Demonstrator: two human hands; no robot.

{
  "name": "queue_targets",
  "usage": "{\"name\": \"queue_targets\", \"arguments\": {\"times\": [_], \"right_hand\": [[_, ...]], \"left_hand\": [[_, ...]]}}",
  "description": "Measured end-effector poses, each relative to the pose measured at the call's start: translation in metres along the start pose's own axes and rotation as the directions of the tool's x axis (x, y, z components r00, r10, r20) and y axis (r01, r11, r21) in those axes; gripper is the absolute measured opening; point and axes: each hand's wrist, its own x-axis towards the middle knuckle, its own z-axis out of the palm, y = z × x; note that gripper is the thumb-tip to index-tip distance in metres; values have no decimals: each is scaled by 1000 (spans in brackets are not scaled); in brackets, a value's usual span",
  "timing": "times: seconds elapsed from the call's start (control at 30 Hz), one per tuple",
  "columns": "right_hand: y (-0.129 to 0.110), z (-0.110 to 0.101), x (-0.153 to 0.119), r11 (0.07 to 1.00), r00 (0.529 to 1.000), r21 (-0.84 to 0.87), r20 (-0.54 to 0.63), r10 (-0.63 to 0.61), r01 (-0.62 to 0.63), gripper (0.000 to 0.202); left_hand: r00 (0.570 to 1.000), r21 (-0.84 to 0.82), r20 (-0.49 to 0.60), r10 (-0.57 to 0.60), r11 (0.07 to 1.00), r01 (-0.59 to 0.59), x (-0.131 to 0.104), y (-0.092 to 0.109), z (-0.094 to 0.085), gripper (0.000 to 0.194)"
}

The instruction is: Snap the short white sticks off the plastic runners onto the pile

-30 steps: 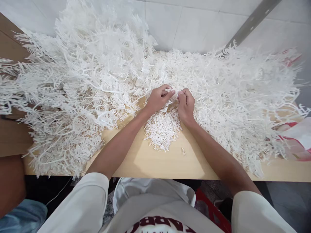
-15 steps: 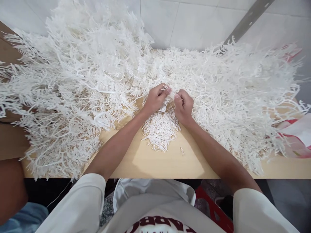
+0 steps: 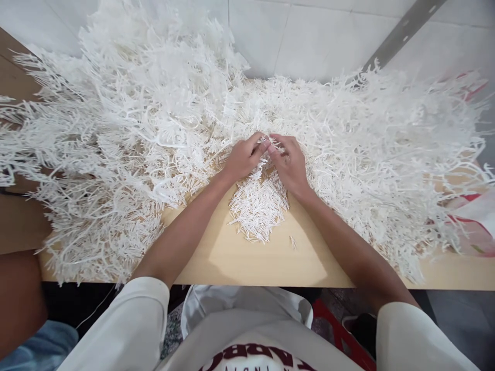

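Observation:
My left hand (image 3: 244, 157) is closed, thumb and index finger pinching a small white branched plastic piece (image 3: 269, 140). At the same piece is my right hand (image 3: 289, 161), its thumb and fingertips closed on it, touching the left fingertips. Just below both hands, a small heap of short white sticks (image 3: 258, 208) lies on the wooden table (image 3: 266, 265). A tall tangled pile of white branched plastic (image 3: 154, 98) rises to the left and behind, and another pile (image 3: 371, 149) spreads to the right.
Two or so loose bits (image 3: 293, 241) lie right of the small heap. A red and white plastic bag (image 3: 477, 221) sits at the right edge. Cardboard (image 3: 23, 221) and another person's arm (image 3: 19, 304) are at the left. A metal bar (image 3: 404, 33) crosses the tiled wall behind.
My right hand has moved slightly up and left to meet the left hand, its fist loosened into a fingertip pinch. My left hand stays nearly in place. The view has shifted slightly.

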Motion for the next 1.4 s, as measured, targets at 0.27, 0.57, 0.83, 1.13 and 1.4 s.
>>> {"name": "queue_targets", "arguments": {"times": [0.27, 0.57, 0.83, 1.13, 1.4], "right_hand": [[-3, -9, 7, 999, 999, -38, -46, 7, -9, 36], [-3, -12, 9, 979, 998, -198, -37, -46, 38, 18], [-14, -22, 13, 923, 982, -368, 184, -43, 110, 19], [-16, -29, 21, 859, 932, -427, 335, -141, 283, 17], [-56, -52, 13, 922, 796, -111, 548, -255, 371, 11]], "left_hand": [[990, 93, 124, 60, 993, -72, -2, -1, -3, 44], [989, 313, 143, 24, 947, -68, -1, 4, 1, 35], [996, 208, 42, 74, 975, -81, 0, 4, 4, 23], [999, 60, 46, 12, 998, -15, 1, 1, 5, 25], [983, 30, -162, -81, 996, 87, 7, -7, -7, 38]]}}
